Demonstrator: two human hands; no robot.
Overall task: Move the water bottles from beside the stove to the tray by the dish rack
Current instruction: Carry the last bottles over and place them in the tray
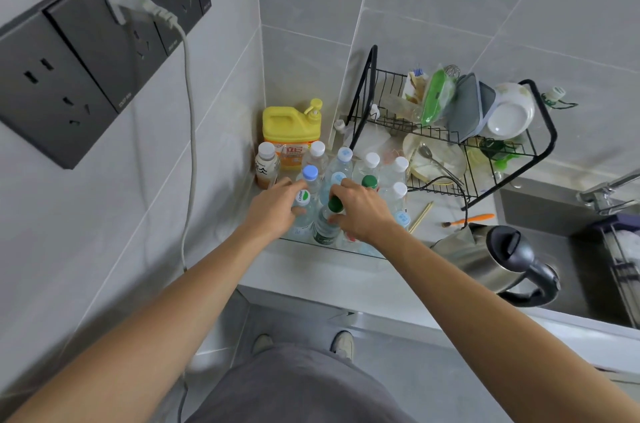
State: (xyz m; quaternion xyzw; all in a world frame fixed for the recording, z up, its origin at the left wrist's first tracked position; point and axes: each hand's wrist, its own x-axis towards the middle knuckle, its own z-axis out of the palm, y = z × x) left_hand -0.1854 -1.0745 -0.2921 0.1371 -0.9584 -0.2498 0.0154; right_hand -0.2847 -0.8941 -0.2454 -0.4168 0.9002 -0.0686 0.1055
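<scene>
Several clear water bottles stand packed together on a clear tray [367, 253] in the counter corner, left of the black dish rack [540, 132]. My left hand [277, 206] is wrapped around a bottle with a white and green cap [302, 197] at the tray's front left. My right hand [360, 209] grips a green-capped bottle [334, 205] beside it. Both bottles stand upright in the tray. Behind them are a blue-capped bottle [310, 172], another green-capped one [369, 181] and several white-capped ones [400, 189].
A yellow detergent jug [289, 126] and a brown drink bottle [266, 163] stand behind the tray by the wall. A steel kettle [485, 260] sits right of my right arm, chopsticks [420, 216] and an orange brush [471, 220] lie near it. The sink [554, 215] is at right.
</scene>
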